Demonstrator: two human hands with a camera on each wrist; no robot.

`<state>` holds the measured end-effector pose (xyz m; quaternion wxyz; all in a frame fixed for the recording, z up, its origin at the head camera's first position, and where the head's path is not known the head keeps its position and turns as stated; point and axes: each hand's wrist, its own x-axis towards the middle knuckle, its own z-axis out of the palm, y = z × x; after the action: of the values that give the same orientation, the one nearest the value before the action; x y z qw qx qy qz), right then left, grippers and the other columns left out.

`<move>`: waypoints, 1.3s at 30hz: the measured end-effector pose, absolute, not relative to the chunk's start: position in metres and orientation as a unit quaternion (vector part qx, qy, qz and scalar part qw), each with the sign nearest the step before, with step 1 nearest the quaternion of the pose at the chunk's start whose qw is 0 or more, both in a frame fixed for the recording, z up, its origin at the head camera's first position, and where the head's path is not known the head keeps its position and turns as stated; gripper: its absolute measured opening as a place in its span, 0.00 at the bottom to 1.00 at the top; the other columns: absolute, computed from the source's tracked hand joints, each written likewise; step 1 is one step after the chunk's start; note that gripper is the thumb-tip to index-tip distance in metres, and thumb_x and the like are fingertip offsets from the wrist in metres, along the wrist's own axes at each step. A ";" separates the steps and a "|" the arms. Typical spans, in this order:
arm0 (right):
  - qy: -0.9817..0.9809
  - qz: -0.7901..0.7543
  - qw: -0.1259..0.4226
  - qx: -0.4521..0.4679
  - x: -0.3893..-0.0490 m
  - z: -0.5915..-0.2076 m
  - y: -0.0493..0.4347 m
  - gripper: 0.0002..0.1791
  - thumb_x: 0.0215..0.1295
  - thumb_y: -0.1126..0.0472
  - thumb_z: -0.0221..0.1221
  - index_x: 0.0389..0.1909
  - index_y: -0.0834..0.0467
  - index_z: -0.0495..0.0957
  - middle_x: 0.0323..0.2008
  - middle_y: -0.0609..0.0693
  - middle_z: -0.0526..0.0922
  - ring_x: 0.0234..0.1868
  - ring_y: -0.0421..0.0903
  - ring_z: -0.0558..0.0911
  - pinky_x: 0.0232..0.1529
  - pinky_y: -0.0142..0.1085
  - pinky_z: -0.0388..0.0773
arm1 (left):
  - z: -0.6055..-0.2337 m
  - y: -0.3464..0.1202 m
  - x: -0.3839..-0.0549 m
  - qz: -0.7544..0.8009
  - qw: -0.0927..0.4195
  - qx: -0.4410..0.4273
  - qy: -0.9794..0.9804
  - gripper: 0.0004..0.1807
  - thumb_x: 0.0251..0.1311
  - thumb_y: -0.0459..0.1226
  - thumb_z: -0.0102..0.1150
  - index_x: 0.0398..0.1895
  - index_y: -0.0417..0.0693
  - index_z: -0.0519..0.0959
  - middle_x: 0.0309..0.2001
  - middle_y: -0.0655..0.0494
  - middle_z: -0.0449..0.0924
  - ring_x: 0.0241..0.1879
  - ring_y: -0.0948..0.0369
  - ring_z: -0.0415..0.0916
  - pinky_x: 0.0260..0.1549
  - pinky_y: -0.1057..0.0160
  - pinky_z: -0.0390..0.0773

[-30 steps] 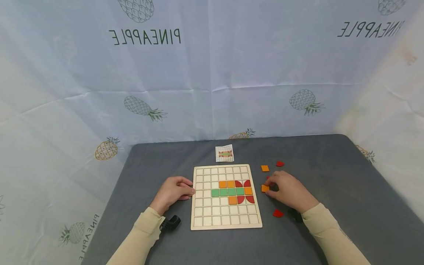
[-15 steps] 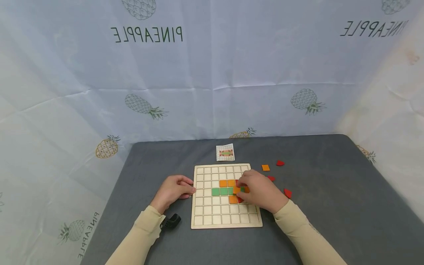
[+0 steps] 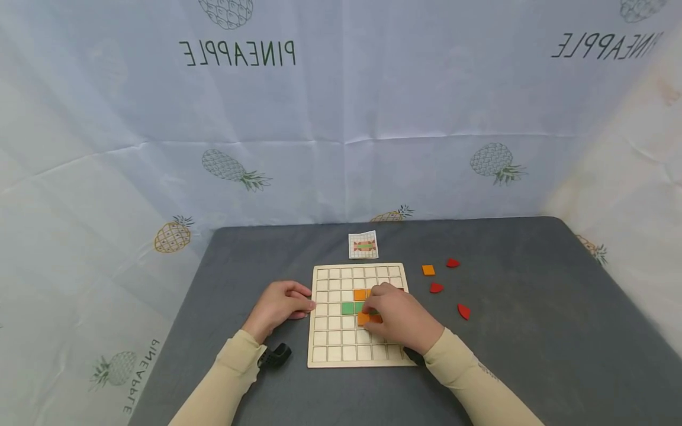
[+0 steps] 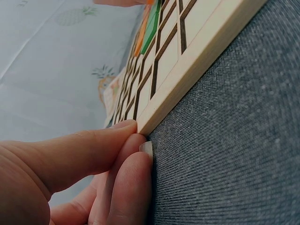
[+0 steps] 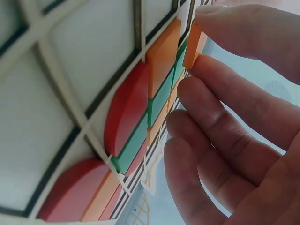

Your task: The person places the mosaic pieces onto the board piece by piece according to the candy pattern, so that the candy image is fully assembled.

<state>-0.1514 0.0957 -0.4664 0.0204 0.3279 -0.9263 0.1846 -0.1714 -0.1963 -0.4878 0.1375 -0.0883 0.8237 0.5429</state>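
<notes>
A square wooden grid board (image 3: 335, 363) lies on the grey table, holding orange squares (image 3: 360, 294), green squares (image 3: 348, 308) and red quarter-round tiles (image 5: 127, 112). My left hand (image 3: 277, 306) holds the board's left edge, thumb tip on the frame and fingertips against its side. Between thumb and index finger, my right hand (image 3: 399, 316) pinches an orange square tile (image 5: 191, 49). In the right wrist view that tile is tilted just over the grid, by the row below the green one. My right hand covers much of the pattern's right part in the head view.
A small printed pattern card (image 3: 364, 245) lies behind the board. To the board's right are a loose orange square (image 3: 428, 270) and three red tiles (image 3: 436, 287). A patterned cloth (image 3: 341, 118) hangs behind the table.
My right hand has picked up an orange square from the table at the right and carried it left over the board. A red tile there has shifted. My left hand stays at the edge.
</notes>
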 end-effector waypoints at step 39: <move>-0.932 0.157 0.037 0.324 -0.151 -0.471 0.086 0.04 0.62 0.57 0.77 0.33 0.49 0.90 0.31 0.39 0.79 0.36 0.39 0.75 0.31 0.29 0.74 | -0.489 -0.198 -0.174 0.540 0.139 -0.089 0.825 0.15 0.59 0.36 0.80 0.46 0.42 0.87 0.36 0.49 0.89 0.33 0.59 0.87 0.36 0.62 0.91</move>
<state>-0.1508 0.0860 -0.4713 0.0368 0.3242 -0.9322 0.1569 -0.1739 -0.1975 -0.4888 0.1389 -0.0885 0.8254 0.5400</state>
